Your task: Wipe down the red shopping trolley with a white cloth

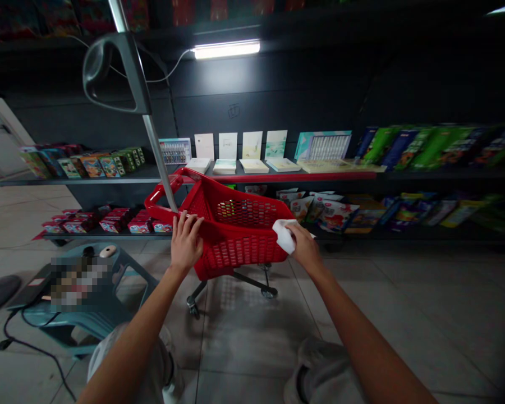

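A small red shopping cart (pixel 239 249) with perforated basket sides stands on the floor before me, its handle end to the left. My left hand (pixel 186 241) grips the near top rim close to the handle, fingers laid over the edge. At the cart's right end, my right hand (pixel 303 244) is closed on a crumpled white cloth (pixel 284 235) and holds it against the rim corner. Whether the cloth is fabric or paper I cannot tell. A metal pole (pixel 155 137) with a grey loop grip rises by the cart's handle.
Behind the cart runs a dark shelf (pixel 252 176) with books, boxes and snack bags. Red boxes (pixel 115 220) sit on the lower shelf. To my left, a blue-grey stool (pixel 96 311) carries a black device with a cable. A lit tube lamp (pixel 226 50) hangs above.
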`<act>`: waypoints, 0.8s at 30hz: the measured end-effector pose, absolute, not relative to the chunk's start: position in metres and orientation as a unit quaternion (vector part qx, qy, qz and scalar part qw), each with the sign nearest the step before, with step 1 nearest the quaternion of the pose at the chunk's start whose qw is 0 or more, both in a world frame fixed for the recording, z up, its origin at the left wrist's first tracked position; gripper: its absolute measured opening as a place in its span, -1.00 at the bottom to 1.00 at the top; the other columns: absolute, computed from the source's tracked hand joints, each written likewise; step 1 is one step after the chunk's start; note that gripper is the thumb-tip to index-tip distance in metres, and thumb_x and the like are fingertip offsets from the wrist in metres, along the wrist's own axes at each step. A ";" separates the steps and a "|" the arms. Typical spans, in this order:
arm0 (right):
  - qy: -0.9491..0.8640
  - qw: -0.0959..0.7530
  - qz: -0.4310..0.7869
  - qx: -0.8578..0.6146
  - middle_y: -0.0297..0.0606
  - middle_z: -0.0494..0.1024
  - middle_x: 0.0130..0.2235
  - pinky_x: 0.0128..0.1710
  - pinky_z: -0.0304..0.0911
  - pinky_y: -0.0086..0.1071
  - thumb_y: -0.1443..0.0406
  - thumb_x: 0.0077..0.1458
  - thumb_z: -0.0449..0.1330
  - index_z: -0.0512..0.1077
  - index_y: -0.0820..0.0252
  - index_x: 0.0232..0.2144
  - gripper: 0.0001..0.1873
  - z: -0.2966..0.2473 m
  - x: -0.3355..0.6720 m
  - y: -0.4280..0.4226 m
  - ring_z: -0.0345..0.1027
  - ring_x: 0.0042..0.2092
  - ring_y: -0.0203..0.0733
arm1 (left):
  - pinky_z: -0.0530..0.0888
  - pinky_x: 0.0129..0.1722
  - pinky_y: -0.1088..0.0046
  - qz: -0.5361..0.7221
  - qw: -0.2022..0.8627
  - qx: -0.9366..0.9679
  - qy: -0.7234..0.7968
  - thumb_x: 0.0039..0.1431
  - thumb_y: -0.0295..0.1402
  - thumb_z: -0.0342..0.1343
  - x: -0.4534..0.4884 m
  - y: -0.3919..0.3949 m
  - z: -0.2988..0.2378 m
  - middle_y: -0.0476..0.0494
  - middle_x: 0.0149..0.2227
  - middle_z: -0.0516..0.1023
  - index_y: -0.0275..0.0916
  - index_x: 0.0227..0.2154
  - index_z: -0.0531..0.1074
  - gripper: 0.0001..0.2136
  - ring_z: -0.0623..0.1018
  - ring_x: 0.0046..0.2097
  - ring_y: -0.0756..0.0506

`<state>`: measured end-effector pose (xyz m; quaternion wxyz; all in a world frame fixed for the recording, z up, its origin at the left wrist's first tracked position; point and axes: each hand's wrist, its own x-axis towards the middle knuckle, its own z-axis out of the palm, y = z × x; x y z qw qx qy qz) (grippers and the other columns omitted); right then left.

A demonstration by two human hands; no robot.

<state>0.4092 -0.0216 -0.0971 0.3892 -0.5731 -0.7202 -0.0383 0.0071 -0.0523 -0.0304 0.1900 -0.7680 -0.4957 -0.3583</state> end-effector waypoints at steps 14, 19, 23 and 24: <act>-0.740 0.337 -0.042 -0.581 -0.05 0.57 0.04 -0.02 0.39 -0.18 0.30 0.15 0.15 0.47 0.16 0.03 -0.62 -0.078 0.395 -0.051 0.45 0.03 0.04 | -0.04 0.50 -0.08 -0.388 0.124 -0.727 -0.553 0.14 -0.55 0.04 0.013 -0.057 -0.043 -0.21 0.55 -0.17 -0.21 0.45 0.06 -0.23 -0.23 0.54 -0.28; -0.741 0.356 -0.056 -0.567 -0.08 0.59 0.00 -0.01 0.39 -0.18 0.35 0.15 0.11 0.50 0.14 -0.02 -0.65 -0.077 0.385 -0.059 0.45 0.02 0.02 | 0.06 0.45 -0.13 -0.421 0.006 -0.695 -0.583 0.15 -0.45 0.09 0.038 -0.072 -0.065 -0.34 0.54 -0.47 -0.29 0.50 -0.20 -0.11 -0.27 0.53 -0.37; -0.739 0.366 -0.056 -0.563 -0.11 0.60 -0.01 0.02 0.38 -0.19 0.40 0.14 0.08 0.51 0.12 -0.02 -0.62 -0.076 0.379 -0.064 0.45 0.02 0.00 | 0.37 0.31 0.01 -0.381 -0.149 -0.675 -0.615 0.30 -0.27 0.02 0.063 -0.087 -0.085 -0.32 0.54 -0.45 -0.16 0.51 -0.33 -0.16 0.11 0.48 -0.35; -0.739 0.365 -0.055 -0.564 -0.13 0.60 -0.02 0.01 0.39 -0.20 0.41 0.13 0.08 0.51 0.10 -0.02 -0.61 -0.075 0.377 -0.066 0.45 0.01 -0.02 | 0.39 0.30 0.04 -0.370 -0.180 -0.673 -0.615 0.33 -0.24 -0.01 0.068 -0.089 -0.088 -0.32 0.54 -0.41 -0.16 0.51 -0.34 -0.18 0.17 0.46 -0.34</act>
